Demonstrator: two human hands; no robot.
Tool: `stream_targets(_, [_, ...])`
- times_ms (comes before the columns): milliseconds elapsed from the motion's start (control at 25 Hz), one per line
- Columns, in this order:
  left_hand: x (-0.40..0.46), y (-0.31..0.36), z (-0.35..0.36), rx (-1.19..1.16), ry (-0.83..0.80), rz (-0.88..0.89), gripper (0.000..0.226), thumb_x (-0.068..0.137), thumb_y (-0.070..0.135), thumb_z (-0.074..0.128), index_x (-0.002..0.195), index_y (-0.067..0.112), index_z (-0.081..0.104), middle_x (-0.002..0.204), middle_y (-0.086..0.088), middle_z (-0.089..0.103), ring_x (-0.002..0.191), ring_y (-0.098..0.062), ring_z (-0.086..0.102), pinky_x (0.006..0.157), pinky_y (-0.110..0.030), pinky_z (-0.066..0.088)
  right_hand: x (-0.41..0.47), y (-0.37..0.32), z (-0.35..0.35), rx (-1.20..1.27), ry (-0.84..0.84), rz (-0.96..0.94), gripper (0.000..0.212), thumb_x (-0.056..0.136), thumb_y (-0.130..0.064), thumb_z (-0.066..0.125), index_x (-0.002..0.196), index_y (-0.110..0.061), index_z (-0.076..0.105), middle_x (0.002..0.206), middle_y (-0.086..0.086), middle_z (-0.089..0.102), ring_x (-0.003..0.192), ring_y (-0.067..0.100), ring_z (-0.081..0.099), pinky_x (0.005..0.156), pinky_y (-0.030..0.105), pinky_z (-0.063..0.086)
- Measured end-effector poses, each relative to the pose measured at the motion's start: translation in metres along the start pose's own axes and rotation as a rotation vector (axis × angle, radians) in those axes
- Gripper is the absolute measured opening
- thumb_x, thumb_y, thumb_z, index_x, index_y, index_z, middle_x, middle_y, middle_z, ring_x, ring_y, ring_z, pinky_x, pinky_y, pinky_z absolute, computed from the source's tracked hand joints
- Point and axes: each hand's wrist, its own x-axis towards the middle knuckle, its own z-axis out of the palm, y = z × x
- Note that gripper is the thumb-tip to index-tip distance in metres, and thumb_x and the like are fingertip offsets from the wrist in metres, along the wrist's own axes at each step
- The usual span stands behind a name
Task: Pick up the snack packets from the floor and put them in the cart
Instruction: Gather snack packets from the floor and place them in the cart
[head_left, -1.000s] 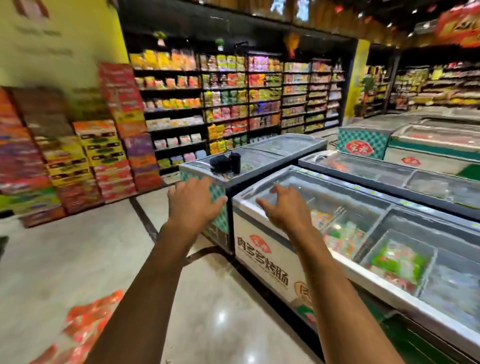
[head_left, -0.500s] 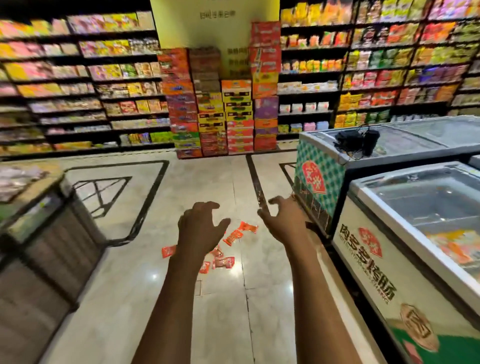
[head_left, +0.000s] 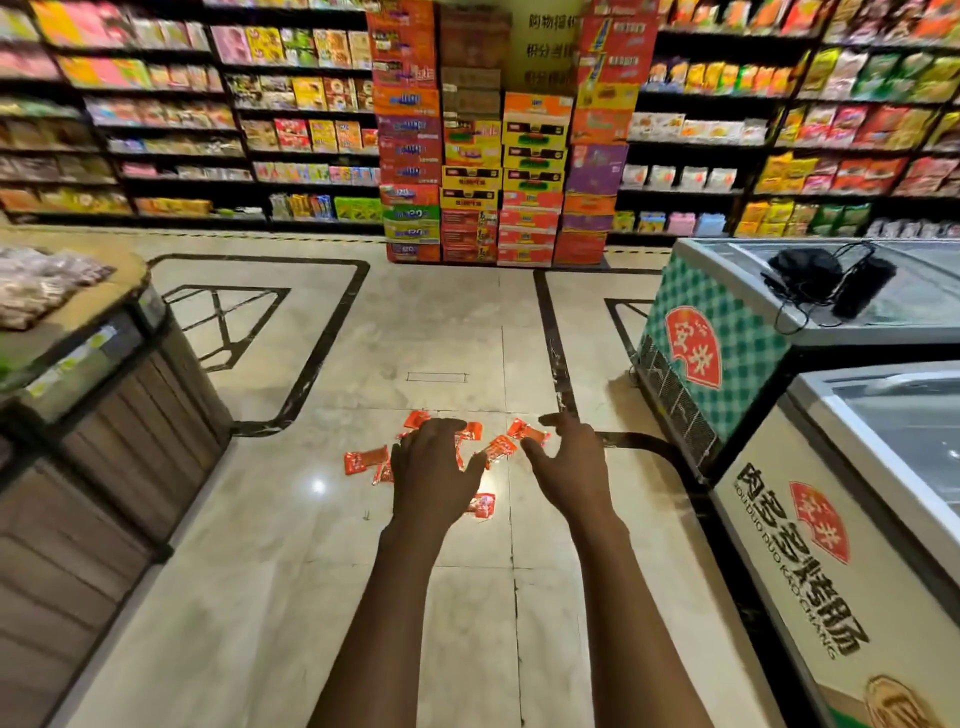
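Note:
Several small red snack packets (head_left: 366, 459) lie scattered on the pale tiled floor ahead of me. My left hand (head_left: 435, 475) is stretched out in front of them, fingers apart and empty, and it hides part of the pile. My right hand (head_left: 570, 462) is held out beside it, also spread and empty, just right of a packet (head_left: 527, 431). One more packet (head_left: 482, 504) shows below my left hand. Both hands are above the floor, apart from the packets. No cart is in view.
A wooden display stand (head_left: 93, 410) with bagged goods is at the left. Chest freezers (head_left: 810, 499) line the right side; black items with cables (head_left: 831, 283) lie on the far one. A stack of cartons (head_left: 498, 156) and stocked shelves fill the back.
The view has swung left from the freezers to the aisle floor and come closer to the packets. Both hands stay outstretched and empty, now in front of the packets.

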Motion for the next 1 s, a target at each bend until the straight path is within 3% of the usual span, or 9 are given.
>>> stream_targets(160, [0.074,-0.017,0.033,0.027,-0.065,-0.018,0.052,0.088,0.046,0.067,0.135,0.028,0.058,0.143,0.001,0.056,0.131,-0.028,0.052,0.11,-0.05,0.04,0.074,0.011,0.03,-0.001,-0.031,0.014,0.043,0.09,-0.035,0.069,0.129,-0.02,0.061,0.131,0.011,0.061,0.119,0.029,0.057,0.092,0.035,0.044])
stream_targets(520, [0.307,-0.016,0.138,0.155,-0.147,-0.063,0.05,0.09,0.043,0.064,0.136,0.024,0.056,0.144,-0.002,0.052,0.13,-0.031,0.048,0.11,-0.044,0.038,0.333,0.073,0.083,0.005,-0.094,0.045,0.043,0.09,-0.031,0.069,0.13,-0.017,0.061,0.126,0.017,0.061,0.118,0.032,0.057,0.093,0.035,0.044])
stream_targets(720, [0.404,-0.036,0.186,0.18,-0.218,-0.186,0.052,0.09,0.045,0.064,0.137,0.024,0.056,0.144,-0.003,0.052,0.131,-0.03,0.049,0.109,-0.044,0.041,0.45,0.085,0.116,-0.035,-0.169,0.079,0.042,0.091,-0.029,0.069,0.13,-0.016,0.061,0.127,0.017,0.059,0.118,0.032,0.058,0.092,0.035,0.043])
stream_targets(1000, [0.55,-0.153,0.32,0.192,-0.454,-0.343,0.059,0.092,0.045,0.06,0.145,0.022,0.048,0.147,-0.01,0.048,0.132,-0.034,0.048,0.106,-0.043,0.042,0.626,0.152,0.274,-0.2,-0.326,0.105,0.042,0.091,-0.028,0.069,0.13,-0.017,0.062,0.126,0.02,0.06,0.116,0.035,0.059,0.093,0.038,0.046])
